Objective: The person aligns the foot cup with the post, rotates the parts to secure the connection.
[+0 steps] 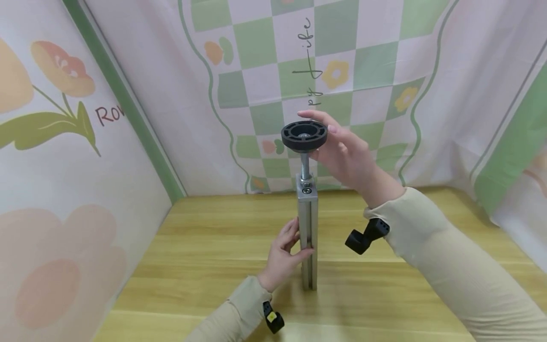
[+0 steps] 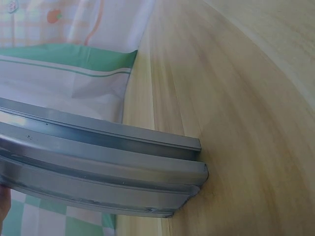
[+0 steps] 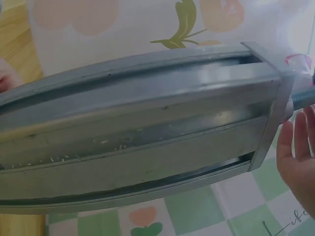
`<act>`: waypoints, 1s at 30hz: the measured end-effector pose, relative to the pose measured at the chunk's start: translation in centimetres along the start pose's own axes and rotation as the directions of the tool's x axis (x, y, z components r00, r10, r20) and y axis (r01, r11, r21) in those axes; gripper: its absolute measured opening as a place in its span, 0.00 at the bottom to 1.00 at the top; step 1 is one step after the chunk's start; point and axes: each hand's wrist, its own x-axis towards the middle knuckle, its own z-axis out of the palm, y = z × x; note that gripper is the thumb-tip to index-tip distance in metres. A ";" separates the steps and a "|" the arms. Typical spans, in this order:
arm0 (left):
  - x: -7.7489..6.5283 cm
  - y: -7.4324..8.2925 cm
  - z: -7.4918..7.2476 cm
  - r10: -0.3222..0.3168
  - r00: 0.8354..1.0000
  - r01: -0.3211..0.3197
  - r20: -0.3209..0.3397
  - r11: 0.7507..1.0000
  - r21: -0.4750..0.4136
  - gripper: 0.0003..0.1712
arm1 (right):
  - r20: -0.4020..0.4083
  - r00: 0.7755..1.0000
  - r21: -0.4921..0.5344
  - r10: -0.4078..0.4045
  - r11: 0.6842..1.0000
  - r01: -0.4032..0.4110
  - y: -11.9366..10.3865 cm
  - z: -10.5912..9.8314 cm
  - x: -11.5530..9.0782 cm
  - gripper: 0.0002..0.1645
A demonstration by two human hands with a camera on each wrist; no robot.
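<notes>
Counting from the head view, I have two hands, one metal profile [image 1: 308,223] and one round black foot [image 1: 304,145]. The profile stands upright over the wooden table [image 1: 205,242]; its lower end is down at the wood, though I cannot tell whether they touch. On top sit one end plate [image 1: 313,188], one screw head [image 1: 306,191] visible in it, and one threaded rod [image 1: 305,165] rising to the foot.

My left hand [image 1: 283,259] grips the profile below its middle, thumb across the near side. My right hand [image 1: 348,152] is at the foot's right side, one finger reaching behind the rim; whether it pinches the rim or only rests against it, I cannot tell.

Two beige sleeves [image 1: 440,242] each carry one black wrist mount [image 1: 359,242]. For room, wood stretches left and right of the profile. The table's back edge meets the checked cloth [image 1: 258,80] behind, and its left edge runs along the flowered cloth [image 1: 141,190], well apart from my left hand.
</notes>
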 end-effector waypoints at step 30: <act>-0.1 0.3 -0.1 -0.065 0.998 0.065 -0.010 0.998 -0.007 0.37 | 0.003 0.998 0.041 -0.056 0.998 0.056 0.4 -0.3 0.1 0.12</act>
